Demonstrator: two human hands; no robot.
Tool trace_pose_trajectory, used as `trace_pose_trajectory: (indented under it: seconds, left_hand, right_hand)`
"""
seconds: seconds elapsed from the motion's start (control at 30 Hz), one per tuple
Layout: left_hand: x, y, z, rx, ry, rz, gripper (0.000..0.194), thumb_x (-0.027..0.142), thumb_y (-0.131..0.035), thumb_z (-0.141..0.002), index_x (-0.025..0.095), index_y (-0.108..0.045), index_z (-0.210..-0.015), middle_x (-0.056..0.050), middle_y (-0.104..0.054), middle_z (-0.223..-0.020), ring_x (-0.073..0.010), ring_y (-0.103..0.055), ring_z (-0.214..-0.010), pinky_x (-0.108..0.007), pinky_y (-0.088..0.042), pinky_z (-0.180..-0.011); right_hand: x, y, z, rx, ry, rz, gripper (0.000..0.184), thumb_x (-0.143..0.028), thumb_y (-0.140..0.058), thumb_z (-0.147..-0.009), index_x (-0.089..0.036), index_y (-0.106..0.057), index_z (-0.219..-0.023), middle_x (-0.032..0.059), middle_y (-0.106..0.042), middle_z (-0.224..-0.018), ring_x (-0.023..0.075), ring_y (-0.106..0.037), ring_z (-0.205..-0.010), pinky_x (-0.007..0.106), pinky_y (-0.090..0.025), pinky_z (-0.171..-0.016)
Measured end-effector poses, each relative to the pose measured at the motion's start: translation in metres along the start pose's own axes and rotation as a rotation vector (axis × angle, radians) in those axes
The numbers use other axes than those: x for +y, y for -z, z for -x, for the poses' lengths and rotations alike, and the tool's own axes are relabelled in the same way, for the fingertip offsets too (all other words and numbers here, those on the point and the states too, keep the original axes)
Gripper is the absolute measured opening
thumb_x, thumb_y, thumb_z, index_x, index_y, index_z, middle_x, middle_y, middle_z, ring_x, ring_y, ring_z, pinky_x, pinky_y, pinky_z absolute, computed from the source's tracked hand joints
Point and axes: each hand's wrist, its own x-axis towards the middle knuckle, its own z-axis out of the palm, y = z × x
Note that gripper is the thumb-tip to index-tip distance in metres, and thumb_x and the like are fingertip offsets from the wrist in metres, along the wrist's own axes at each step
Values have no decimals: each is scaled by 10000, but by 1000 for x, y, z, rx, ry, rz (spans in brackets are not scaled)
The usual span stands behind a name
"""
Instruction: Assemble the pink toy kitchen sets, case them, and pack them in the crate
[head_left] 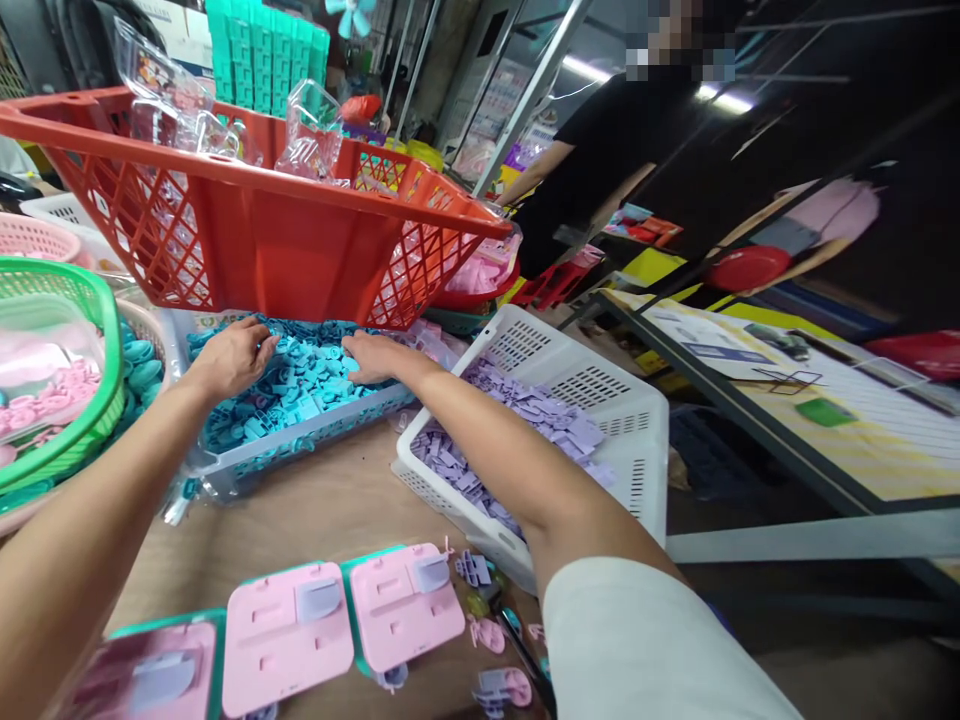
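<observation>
Blue plastic pieces (300,385) fill a shallow grey tray (300,455) on the brown surface (330,510), under a tilted red basket (255,230). The left hand (232,355) rests on the heap at its left side, fingers curled down into the pieces. The right hand (375,358) lies palm-down on the heap near the middle, fingers pressed together and flat. Just beside the tray on the right, a white basket (600,400) holds lilac pieces (525,410). Pink plates (337,615) lie near the front edge.
</observation>
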Motion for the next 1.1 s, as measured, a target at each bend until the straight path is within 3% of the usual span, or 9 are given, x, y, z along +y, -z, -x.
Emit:
trace_pose_trajectory:
  seconds: [0.17, 0.27, 0.43, 0.57, 0.7, 0.8, 0.93, 1.0, 1.1]
  left_hand:
    - [-2, -2, 0, -7, 3, -15, 431, 447, -267, -994, 184, -575, -843, -105, -591, -928, -223, -584, -832, -348, -491, -830]
    - [0, -1, 0, -22, 2, -21, 427, 432, -280, -994, 180, -590, -845, -117, -595, -914, -239, -597, -829, -365, -495, -816]
    - [3, 1, 1, -38, -6, -21, 410, 395, -298, -992, 170, -605, -839, -130, -613, -913, -246, -603, -833, -373, -494, -822]
    - [3, 1, 0, -29, -18, -22, 389, 384, -314, -981, 180, -589, -798, -126, -615, -887, -247, -602, -824, -368, -491, -814]
    - [3, 2, 0, -40, -13, -30, 388, 379, -324, -981, 170, -593, -795, -125, -607, -865, -235, -593, -796, -362, -483, -795]
    - [4, 3, 1, -51, -10, -37, 381, 371, -337, -982, 162, -604, -807, -126, -613, -873, -231, -586, -799, -357, -477, -794]
    - [2, 2, 1, -45, -5, -44, 371, 390, -349, -974, 182, -584, -778, -104, -617, -860, -215, -577, -769, -329, -464, -764]
    - [2, 2, 0, -40, -8, -52, 375, 405, -348, -973, 188, -573, -767, -94, -618, -853, -205, -574, -756, -315, -460, -750]
    - [2, 2, 0, -39, -7, -76, 367, 399, -349, -967, 190, -576, -768, -91, -621, -844, -207, -585, -770, -310, -461, -752]
  right_hand:
    - [-2, 9, 5, -129, 14, -12, 549, -301, -705, -835, -193, -555, -1352, 145, -663, -1318, 303, -654, -1168, 327, -489, -865]
    - [-1, 12, 10, -100, 34, -66, 473, -263, -670, -843, -217, -608, -1310, 112, -704, -1263, 280, -658, -1150, 310, -475, -875]
    - [5, 19, 17, 97, 67, -505, 459, -142, -532, -849, -210, -638, -1291, 21, -705, -1210, 175, -647, -1011, 243, -464, -858]
    - [-1, 21, 17, 16, 8, -708, 384, -146, -475, -872, -208, -681, -1189, 6, -706, -1083, 150, -633, -895, 219, -464, -719]
    - [-14, 14, 12, 9, 24, -562, 236, -290, -659, -877, -197, -703, -1089, 33, -714, -1123, 164, -644, -986, 208, -453, -761]
    - [-22, 9, 10, -5, -6, -477, 346, -411, -791, -794, -207, -707, -1061, 17, -737, -1039, 152, -668, -853, 209, -456, -720]
    - [-21, 13, 12, -50, -49, -486, 251, -267, -754, -792, -192, -729, -1031, -19, -725, -834, 110, -627, -604, 202, -450, -611]
    - [-14, 18, 15, -12, -66, -476, 250, -197, -729, -776, -179, -742, -1025, -17, -728, -817, 118, -650, -648, 196, -459, -625]
    - [5, 21, 23, 103, -117, -465, 314, -144, -710, -759, -171, -749, -1069, 4, -762, -1013, 135, -700, -872, 186, -496, -761]
